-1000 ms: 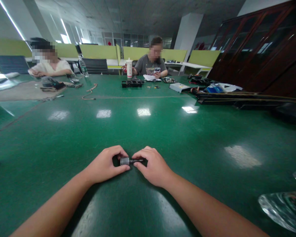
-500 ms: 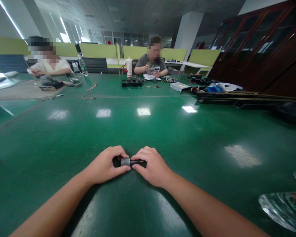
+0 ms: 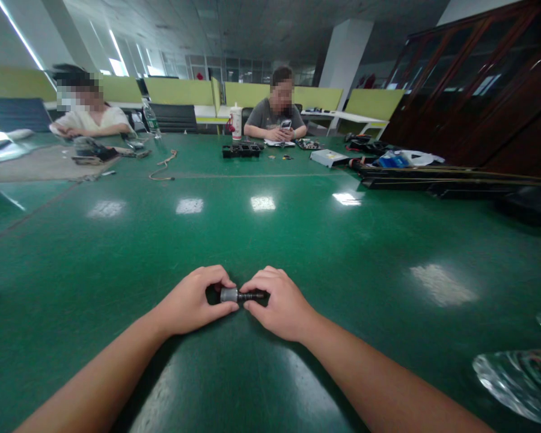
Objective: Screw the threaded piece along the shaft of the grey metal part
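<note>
A small metal part lies level between my hands, low in the middle of the head view. Its wide grey cylinder (image 3: 229, 294) points left, and a thin dark ribbed shaft (image 3: 251, 296) runs to the right. My left hand (image 3: 193, 304) has thumb and fingers curved round the grey cylinder. My right hand (image 3: 282, 304) pinches around the dark shaft, its thumb below and its fingers above. Both hands are close to the green tabletop (image 3: 234, 240), their fingertips nearly meeting.
Clear plastic (image 3: 518, 385) stands at the lower right. Across the table are a black part (image 3: 242, 150), a cord (image 3: 165, 165), a white box (image 3: 329, 158) and dark strips (image 3: 433, 179). Two people sit at the far side, one holding a phone (image 3: 285, 125).
The fingers of my right hand have shifted very slightly on the shaft. Across the table, one person's hands have come together at the phone. The metal part has stayed in place.
</note>
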`<state>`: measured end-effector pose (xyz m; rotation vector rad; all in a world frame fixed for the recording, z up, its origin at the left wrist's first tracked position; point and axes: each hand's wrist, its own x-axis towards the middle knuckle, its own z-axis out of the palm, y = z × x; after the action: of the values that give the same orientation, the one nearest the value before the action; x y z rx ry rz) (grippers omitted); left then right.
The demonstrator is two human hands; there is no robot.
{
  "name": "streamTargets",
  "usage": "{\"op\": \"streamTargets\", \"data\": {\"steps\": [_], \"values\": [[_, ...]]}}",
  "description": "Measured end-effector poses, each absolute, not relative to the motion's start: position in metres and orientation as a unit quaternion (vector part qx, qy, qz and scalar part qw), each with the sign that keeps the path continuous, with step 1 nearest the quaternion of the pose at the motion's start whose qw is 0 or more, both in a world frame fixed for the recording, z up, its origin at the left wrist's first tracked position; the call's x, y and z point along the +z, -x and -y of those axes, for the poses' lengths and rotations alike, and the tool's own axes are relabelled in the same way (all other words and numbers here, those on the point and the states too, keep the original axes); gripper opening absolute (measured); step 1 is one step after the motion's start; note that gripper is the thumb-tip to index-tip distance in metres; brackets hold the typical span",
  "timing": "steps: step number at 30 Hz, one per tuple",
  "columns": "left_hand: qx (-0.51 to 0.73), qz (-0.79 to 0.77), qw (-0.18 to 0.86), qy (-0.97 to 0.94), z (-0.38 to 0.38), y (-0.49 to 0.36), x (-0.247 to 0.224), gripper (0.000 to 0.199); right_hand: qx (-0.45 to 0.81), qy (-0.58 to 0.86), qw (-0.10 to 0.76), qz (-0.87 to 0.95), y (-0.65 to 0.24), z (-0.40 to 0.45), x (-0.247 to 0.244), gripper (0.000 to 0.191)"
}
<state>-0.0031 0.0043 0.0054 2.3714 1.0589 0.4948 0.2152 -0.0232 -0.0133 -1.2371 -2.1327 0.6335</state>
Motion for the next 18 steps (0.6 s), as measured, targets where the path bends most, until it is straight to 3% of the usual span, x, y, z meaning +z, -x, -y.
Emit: {"op": "streamTargets", "data": {"steps": [18], "values": [[0.177,-0.389,0.246,-0.870,-0.0042,0.0030,0.0052,0.021,0.240,0.479,0.289,0.794,-0.2144,0.0230,-0.0110,0.010]]}}
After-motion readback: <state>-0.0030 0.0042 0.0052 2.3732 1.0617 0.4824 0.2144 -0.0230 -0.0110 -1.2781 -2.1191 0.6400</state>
